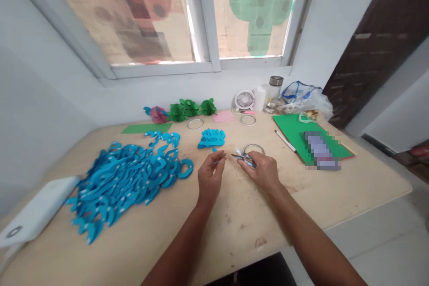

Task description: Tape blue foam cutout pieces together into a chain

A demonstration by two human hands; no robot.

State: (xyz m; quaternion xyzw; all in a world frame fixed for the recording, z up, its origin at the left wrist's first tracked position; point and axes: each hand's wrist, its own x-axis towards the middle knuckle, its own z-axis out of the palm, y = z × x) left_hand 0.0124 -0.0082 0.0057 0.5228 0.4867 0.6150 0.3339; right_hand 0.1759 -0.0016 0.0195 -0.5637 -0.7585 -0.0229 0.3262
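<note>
Holding snips (243, 159); bag (303, 100) w/ misc (jar (273, 94) beside)

No lettering or label can be read anywhere; the patch (321, 150) on the green foam sheet (288, 138) is pixelated.

I'm holding silver scissors (243, 159) in my right hand (262, 170), while something small and blue seems to be showing at my left fingers (216, 157), though it's hard to be sure. To the left, bright blue foam cut-outs (124, 183) are showing white dots. Far off, green leaves (189, 108) are sitting beside a pink flower (158, 115), and the window film (259, 6) is showing a green shape with darker spots.
</note>
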